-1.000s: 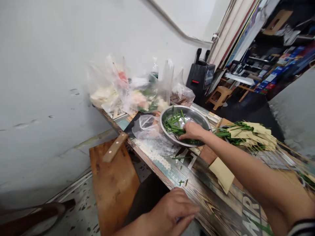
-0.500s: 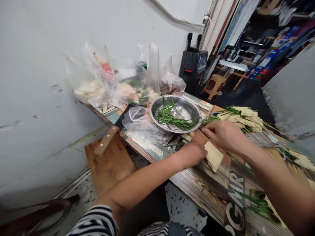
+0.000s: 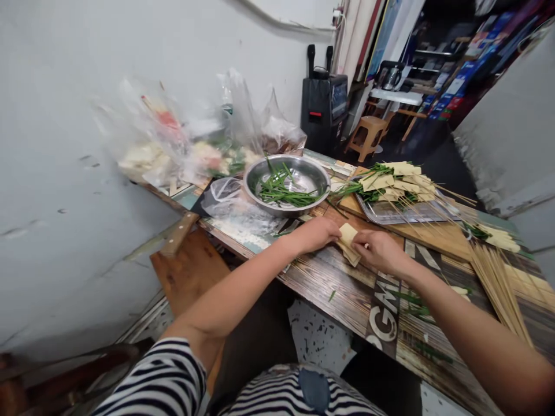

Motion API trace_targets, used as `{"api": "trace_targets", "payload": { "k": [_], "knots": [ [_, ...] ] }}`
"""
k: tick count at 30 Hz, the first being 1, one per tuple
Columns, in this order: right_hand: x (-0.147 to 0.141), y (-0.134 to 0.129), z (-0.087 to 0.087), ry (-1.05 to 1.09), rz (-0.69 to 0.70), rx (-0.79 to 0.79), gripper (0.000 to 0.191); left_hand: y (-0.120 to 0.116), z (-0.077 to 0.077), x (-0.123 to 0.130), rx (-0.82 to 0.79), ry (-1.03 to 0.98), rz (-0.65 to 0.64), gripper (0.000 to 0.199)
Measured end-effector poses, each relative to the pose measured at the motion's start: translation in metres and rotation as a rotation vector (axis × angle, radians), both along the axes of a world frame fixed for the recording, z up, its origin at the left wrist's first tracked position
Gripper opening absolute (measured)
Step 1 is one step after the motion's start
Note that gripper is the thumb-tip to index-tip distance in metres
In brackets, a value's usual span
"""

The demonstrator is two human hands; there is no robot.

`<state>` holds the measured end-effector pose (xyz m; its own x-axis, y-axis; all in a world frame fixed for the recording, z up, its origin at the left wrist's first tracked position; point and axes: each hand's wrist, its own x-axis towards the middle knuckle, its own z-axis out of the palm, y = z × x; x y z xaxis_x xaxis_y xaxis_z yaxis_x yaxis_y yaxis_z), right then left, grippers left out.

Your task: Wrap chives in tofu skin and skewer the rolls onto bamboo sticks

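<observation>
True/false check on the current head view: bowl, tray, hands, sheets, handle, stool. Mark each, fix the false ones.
1. The metal bowl holds green stalks. True.
2. The tray sits left of the bowl. False: the tray is to its right.
3. The left hand and right hand are both at the pale yellow sheets. True.
4. One hand is inside the bowl. False: both are outside it, at the sheets.
5. A wooden handle juts past the edge of the table. True.
6. The stool stands on the table. False: the stool is on the floor beyond it.
</observation>
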<state>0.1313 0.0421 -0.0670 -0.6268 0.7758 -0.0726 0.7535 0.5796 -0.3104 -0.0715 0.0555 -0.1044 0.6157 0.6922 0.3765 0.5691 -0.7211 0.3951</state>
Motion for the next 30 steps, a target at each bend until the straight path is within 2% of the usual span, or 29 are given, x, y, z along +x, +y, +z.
{"api": "trace_targets", "payload": {
  "k": [4,6,7,9,11,13,16,18,19,20,22,24,26,28,30],
  "knots": [
    [0.01,0.02,0.01,0.058,-0.249,-0.069,0.029,-0.007,0.016,-0.005,0.027,-0.044,0.103,0.021],
    [0.014,0.027,0.023,0.132,-0.326,0.015,0.029,-0.016,0.024,-0.01,0.105,-0.115,0.211,0.023],
    [0.014,0.027,0.03,0.174,-0.319,0.082,0.028,-0.023,0.027,-0.013,0.16,-0.155,0.264,0.024],
    [0.009,0.019,0.043,0.246,-0.201,0.22,0.026,-0.04,0.031,-0.019,0.286,-0.23,0.354,0.027],
    [-0.001,0.0,0.043,0.26,0.009,0.313,0.026,-0.062,0.03,-0.026,0.39,-0.259,0.373,0.029],
    [-0.012,-0.028,0.027,0.191,0.206,0.361,0.028,-0.086,0.021,-0.031,0.435,-0.196,0.277,0.03],
    [-0.016,-0.07,-0.009,0.078,0.407,0.368,0.026,-0.117,-0.003,-0.038,0.387,0.02,0.049,0.032],
    [-0.011,-0.085,-0.021,0.106,0.444,0.362,0.023,-0.129,-0.018,-0.042,0.316,0.12,-0.023,0.036],
    [-0.008,-0.086,-0.019,0.137,0.422,0.369,0.022,-0.132,-0.024,-0.043,0.284,0.139,-0.03,0.038],
    [-0.006,-0.083,-0.013,0.164,0.378,0.382,0.023,-0.134,-0.029,-0.044,0.255,0.147,-0.029,0.04],
    [-0.008,-0.064,0.012,0.183,0.248,0.42,0.025,-0.133,-0.032,-0.044,0.21,0.153,-0.021,0.042],
    [-0.024,-0.032,0.044,0.146,0.107,0.46,0.031,-0.131,-0.031,-0.043,0.184,0.157,-0.018,0.045],
    [-0.051,0.007,0.07,0.089,0.034,0.48,0.034,-0.131,-0.027,-0.04,0.177,0.152,-0.025,0.048],
    [-0.087,0.047,0.083,-0.013,0.048,0.435,0.032,-0.131,-0.023,-0.038,0.183,0.135,-0.044,0.048],
    [-0.123,0.083,0.081,-0.187,0.082,0.344,0.031,-0.133,-0.02,-0.038,0.186,0.133,-0.07,0.046]
  ]
}}
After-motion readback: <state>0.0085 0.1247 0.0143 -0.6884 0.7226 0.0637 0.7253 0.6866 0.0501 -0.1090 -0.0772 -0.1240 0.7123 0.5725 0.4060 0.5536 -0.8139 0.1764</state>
